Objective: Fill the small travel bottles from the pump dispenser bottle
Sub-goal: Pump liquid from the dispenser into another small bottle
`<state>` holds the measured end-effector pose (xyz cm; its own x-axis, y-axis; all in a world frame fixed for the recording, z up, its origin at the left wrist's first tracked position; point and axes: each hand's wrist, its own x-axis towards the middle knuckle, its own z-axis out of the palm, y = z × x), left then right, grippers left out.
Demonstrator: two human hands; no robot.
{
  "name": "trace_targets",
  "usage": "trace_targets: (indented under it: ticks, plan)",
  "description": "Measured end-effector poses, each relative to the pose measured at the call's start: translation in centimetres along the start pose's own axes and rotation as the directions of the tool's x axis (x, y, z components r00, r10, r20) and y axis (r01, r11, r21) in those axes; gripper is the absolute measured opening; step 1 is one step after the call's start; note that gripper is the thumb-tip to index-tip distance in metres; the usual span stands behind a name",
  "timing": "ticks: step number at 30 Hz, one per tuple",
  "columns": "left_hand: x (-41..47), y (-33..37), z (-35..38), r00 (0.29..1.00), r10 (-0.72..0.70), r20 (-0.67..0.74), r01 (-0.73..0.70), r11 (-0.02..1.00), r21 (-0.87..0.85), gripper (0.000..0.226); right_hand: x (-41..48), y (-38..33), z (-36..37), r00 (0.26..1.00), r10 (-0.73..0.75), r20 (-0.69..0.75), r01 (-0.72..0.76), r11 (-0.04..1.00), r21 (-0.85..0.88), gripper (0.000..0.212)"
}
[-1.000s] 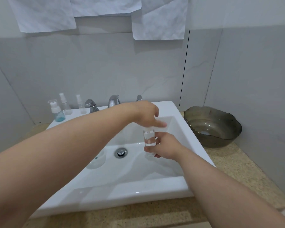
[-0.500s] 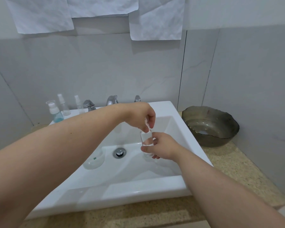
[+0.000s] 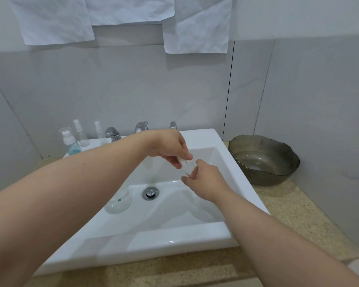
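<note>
Over the white sink [image 3: 226, 154] my right hand [image 3: 205, 181] grips a small clear travel bottle [image 3: 188, 166] by its body, tilted to the left. My left hand [image 3: 170, 148] pinches the bottle's top end, where a white cap or nozzle shows between the fingers. A pump bottle with blue liquid and a clear cap [image 3: 69, 141] stands on the sink's back left ledge. Two thin clear spray bottles [image 3: 80, 132] [image 3: 99, 131] stand beside it.
A clear glass cup [image 3: 118, 201] sits in the basin left of the drain [image 3: 150, 193]. Chrome tap handles and spout [image 3: 141, 127] line the back ledge. A dark glass bowl [image 3: 263, 160] rests on the speckled counter [image 3: 298, 214] at the right. Paper sheets hang on the wall.
My left hand came down from above the bottle and closed its fingers on the top end. The bottle went from upright to tilted left. My right hand kept its hold.
</note>
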<state>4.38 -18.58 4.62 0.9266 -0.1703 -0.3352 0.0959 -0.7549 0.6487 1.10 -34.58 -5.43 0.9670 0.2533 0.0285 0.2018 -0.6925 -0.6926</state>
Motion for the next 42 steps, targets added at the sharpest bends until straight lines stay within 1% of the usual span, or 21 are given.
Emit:
trace_targets:
  ticks: [1,3,6,8,12,15,17,19,21,23,25,27,29,31,32,34,36,37,40,42]
  plan:
    - [-0.1,-0.1,-0.1,1.0,0.024,0.0,-0.024,1.0,-0.013,0.016,0.1,0.0,-0.1,1.0,0.002,-0.017,-0.002,1.0,0.005,0.025]
    - [-0.3,-0.1,-0.4,0.996,0.09,-0.014,-0.09,0.996,0.014,0.016,0.2,-0.2,-0.2,0.999,0.02,-0.028,-0.017,0.997,0.079,0.015]
    - [-1.1,0.1,-0.4,0.985,0.166,-0.045,-0.161,0.982,0.102,0.015,0.2,-0.3,-0.3,0.999,0.045,0.016,-0.048,0.966,0.252,0.013]
    - [-1.3,0.1,-0.4,0.981,0.191,-0.032,-0.185,0.974,0.131,0.015,0.0,-0.2,-0.4,0.996,0.054,0.076,-0.075,0.949,0.308,0.019]
    - [-1.4,-0.2,-0.3,0.982,0.187,0.005,-0.186,0.972,0.14,0.017,-0.1,0.0,-0.5,0.989,0.053,0.139,-0.097,0.938,0.332,0.027]
    - [-1.4,0.0,-0.1,0.99,0.14,-0.023,-0.135,0.982,0.13,0.02,-0.4,-0.2,-0.1,0.988,0.026,0.153,-0.079,0.933,0.351,0.035]
    - [-1.5,0.2,0.1,0.989,0.12,-0.082,-0.105,0.981,0.163,0.027,-0.6,-0.4,0.1,0.99,-0.024,0.139,-0.019,0.952,0.304,0.042]
    - [-1.6,0.1,0.5,0.98,0.116,-0.161,-0.085,0.979,0.187,0.039,-0.6,-0.2,0.1,0.995,-0.074,0.068,0.057,0.974,0.218,0.047]
    - [-1.8,0.1,1.0,0.969,0.134,-0.206,-0.101,0.982,0.161,0.046,-0.6,0.2,-0.2,0.996,-0.092,-0.013,0.093,0.984,0.154,0.046]
    - [-2.0,-0.1,1.4,0.962,0.139,-0.235,-0.117,0.987,0.107,0.048,-0.6,0.4,-0.4,0.998,-0.056,-0.03,0.061,0.978,0.201,0.044]
    - [-2.0,-0.4,1.7,0.95,0.15,-0.275,-0.132,0.988,0.086,0.043,-0.5,0.3,-0.6,0.999,-0.02,-0.043,0.03,0.969,0.246,0.05]
    - [-2.1,-0.7,2.5,0.929,0.155,-0.335,-0.13,0.987,0.096,0.041,-0.4,0.2,-1.0,0.995,0.028,-0.097,-0.003,0.967,0.254,0.054]
    - [-1.9,-1.4,3.7,0.893,0.098,-0.44,-0.094,0.995,0.031,0.047,-0.1,0.2,-1.7,0.976,0.064,-0.21,-0.006,0.964,0.265,0.049]
    - [-1.4,-2.3,5.3,0.833,-0.01,-0.554,-0.042,0.996,-0.081,0.05,0.4,0.2,-3.1,0.93,0.086,-0.357,0.021,0.958,0.285,0.041]
    - [-1.0,-2.6,6.0,0.821,-0.044,-0.57,-0.008,0.996,-0.088,0.051,0.9,0.2,-4.0,0.902,0.105,-0.42,0.025,0.956,0.293,0.037]
    - [0.0,-2.8,7.5,0.862,-0.048,-0.505,0.018,0.998,-0.066,0.052,1.8,0.7,-6.1,0.842,0.168,-0.512,-0.003,0.952,0.307,0.029]
    - [1.0,-2.1,8.8,0.901,-0.015,-0.433,-0.017,0.997,-0.069,0.05,3.0,1.7,-8.3,0.796,0.21,-0.568,-0.035,0.952,0.304,0.03]
    - [1.4,-1.7,9.4,0.908,0.003,-0.419,-0.043,0.995,-0.087,0.048,3.4,2.2,-9.4,0.782,0.223,-0.582,-0.046,0.952,0.303,0.032]
    - [2.8,-0.7,11.0,0.904,0.039,-0.427,-0.106,0.985,-0.134,0.046,4.2,4.4,-12.8,0.767,0.247,-0.592,-0.106,0.959,0.263,0.034]
    - [3.3,-1.0,11.9,0.888,0.054,-0.456,-0.125,0.984,-0.126,0.044,4.7,6.0,-14.7,0.777,0.267,-0.57,-0.213,0.964,0.161,0.029]
